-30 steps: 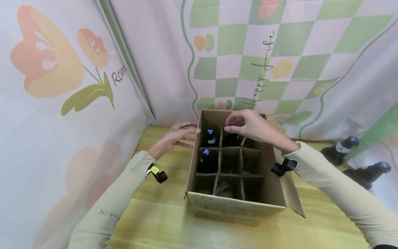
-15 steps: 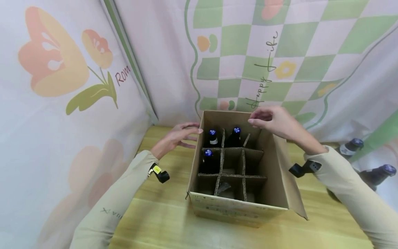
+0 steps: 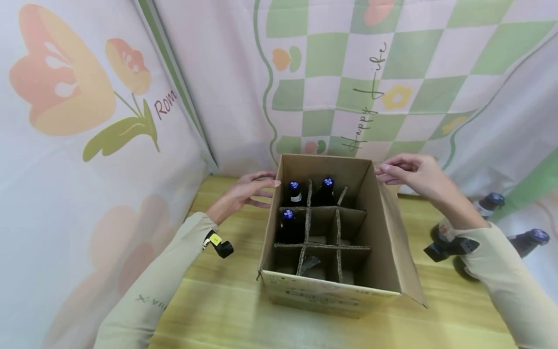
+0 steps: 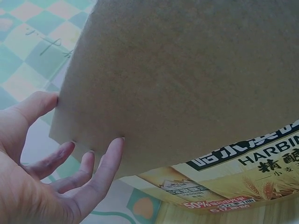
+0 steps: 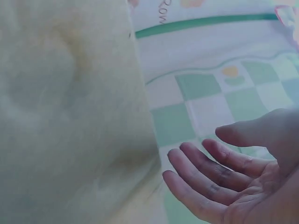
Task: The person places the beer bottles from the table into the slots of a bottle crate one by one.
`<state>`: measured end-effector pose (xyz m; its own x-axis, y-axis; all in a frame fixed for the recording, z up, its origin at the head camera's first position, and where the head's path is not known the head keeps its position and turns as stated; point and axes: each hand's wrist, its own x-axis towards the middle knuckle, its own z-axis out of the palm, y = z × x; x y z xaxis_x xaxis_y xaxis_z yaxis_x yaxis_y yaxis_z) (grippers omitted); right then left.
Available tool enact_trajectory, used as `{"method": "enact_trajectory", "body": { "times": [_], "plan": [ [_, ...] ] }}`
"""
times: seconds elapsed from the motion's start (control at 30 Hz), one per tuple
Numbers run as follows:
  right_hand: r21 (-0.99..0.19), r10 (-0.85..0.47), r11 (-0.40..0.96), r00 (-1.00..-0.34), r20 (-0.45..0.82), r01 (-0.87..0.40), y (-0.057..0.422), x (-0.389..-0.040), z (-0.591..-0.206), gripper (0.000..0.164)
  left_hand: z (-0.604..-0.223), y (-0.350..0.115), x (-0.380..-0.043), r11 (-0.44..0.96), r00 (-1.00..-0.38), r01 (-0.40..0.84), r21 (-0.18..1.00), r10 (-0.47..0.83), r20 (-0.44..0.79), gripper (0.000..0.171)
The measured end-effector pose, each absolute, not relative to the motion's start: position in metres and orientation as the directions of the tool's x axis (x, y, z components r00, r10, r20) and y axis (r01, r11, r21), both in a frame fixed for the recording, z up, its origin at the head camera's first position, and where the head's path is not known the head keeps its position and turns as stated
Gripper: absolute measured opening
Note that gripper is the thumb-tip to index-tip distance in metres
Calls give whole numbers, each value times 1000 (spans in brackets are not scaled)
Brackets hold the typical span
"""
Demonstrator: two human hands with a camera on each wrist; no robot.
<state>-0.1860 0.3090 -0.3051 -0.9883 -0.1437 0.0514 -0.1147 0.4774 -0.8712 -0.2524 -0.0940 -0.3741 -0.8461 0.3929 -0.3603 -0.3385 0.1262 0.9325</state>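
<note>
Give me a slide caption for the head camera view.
Three blue-capped bottles in a divided cardboard box, left hand at one side, right hand near the opposite one.

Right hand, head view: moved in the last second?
Yes: to the right. Judged against the carton, the right hand has gone from above the back-row compartments to beside the far right corner.

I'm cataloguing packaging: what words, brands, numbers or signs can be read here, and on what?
"Happy Life": checked curtain
"Rom": flowered curtain
"HARBIN", cut by the picture's edge: cardboard box
"精酿": same box
"50%": same box
The box's other print: cut off, small or blurred.
Too small or blurred to read: left sleeve, bottle labels, yellow wrist tag.
</note>
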Motion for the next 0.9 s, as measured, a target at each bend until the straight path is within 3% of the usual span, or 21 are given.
{"method": "enact_trajectory", "body": {
  "times": [0.07, 0.23, 0.33, 0.5, 0.8, 0.9],
  "plan": [
    [-898, -138, 427, -989, 54, -109, 316, -186, -309, 10, -375, -95, -252, 125, -847, -338, 933, 391, -359, 65],
    [-928, -95, 357, -993, 73, -103, 333, -185, -320, 15, -375, -97, -251, 122, -850, -323, 938, 399, -344, 65],
    [-886, -33, 454, -996, 87, -92, 339, -182, -326, 15, -375, -97, -250, 123, -851, -321, 939, 397, -343, 64],
    [-799, 88, 600, -990, 113, -38, 352, -178, -336, 39, -375, -97, -250, 126, -849, -318, 939, 402, -342, 64],
    [-758, 269, 648, -954, 133, 77, 389, -173, -352, 34, -374, -96, -250, 134, -849, -318, 939, 401, -344, 64],
    [-766, 350, 632, -925, 147, 117, 398, -171, -358, 22, -375, -95, -250, 136, -849, -318, 938, 399, -346, 64]
  ]
}}
